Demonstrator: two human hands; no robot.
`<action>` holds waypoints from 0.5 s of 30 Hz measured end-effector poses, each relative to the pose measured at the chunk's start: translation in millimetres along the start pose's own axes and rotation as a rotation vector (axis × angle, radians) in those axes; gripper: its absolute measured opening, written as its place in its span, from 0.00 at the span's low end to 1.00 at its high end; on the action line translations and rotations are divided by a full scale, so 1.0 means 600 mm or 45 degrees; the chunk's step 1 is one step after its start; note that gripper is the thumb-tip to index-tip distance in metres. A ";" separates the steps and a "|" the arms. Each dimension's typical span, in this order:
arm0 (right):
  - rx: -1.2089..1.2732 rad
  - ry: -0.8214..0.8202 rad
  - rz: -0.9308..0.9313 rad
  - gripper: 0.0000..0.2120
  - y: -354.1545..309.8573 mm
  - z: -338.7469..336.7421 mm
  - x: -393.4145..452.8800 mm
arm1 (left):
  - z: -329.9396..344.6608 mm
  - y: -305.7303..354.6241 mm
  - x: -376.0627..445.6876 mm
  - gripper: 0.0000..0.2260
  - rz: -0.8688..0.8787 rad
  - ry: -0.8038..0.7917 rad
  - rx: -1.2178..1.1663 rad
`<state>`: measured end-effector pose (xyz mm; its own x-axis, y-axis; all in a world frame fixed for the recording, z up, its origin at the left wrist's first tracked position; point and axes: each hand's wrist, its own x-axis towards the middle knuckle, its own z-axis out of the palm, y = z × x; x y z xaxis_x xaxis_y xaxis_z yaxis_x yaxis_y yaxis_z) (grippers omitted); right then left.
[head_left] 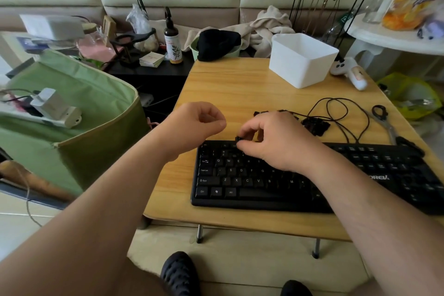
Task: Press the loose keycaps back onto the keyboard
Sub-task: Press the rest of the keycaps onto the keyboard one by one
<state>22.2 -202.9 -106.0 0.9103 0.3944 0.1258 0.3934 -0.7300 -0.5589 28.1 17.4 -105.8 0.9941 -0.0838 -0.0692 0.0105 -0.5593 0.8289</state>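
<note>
**Keycap going onto the top row**

Nearest the person, the keyboard (300, 175) lies along the front edge of the wooden surface (240, 89), its right end running past the right edge of the view. Several sockets in its letter rows look bare, though the right forearm hides part of them.

The right hand (276, 142) rests over the keyboard's upper left area. Its fingers (247, 131) pinch a small black keycap (238, 139) at the top row, just at the keyboard's back edge; whether the cap already sits in a socket cannot be told. The left hand (199, 122) hovers above the surface beyond the keyboard's left back corner, fingers curled into a loose fist; whether it holds anything cannot be told.

Behind the right hand, toward the middle of the surface, the loose keycaps (314, 126) lie in a dark heap, tangled close to the keyboard cable (336, 113). Scissors (384, 122) lie near the right edge, and a white box (302, 57) stands at the far right corner.

The risks, as I judge them: a cap pressed down tilted or off its stem could jam or pop away, and a cap put in the wrong socket would need prying out. Reaching into the heap could also snag the cable and scatter caps off the surface.
</note>
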 end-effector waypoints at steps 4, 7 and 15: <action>-0.152 -0.198 -0.015 0.05 -0.014 0.007 0.000 | 0.001 -0.016 0.001 0.03 -0.037 -0.062 0.097; -0.232 -0.231 0.005 0.06 -0.020 0.011 0.001 | 0.001 -0.020 0.001 0.07 -0.077 -0.127 0.061; -0.162 -0.202 0.157 0.04 -0.030 0.013 0.007 | 0.015 -0.021 0.002 0.14 -0.072 -0.267 0.089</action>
<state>17.9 -184.0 -101.7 0.9249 0.3731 -0.0734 0.3023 -0.8386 -0.4532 28.5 17.1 -121.4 0.9479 -0.2158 -0.2344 0.0511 -0.6234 0.7802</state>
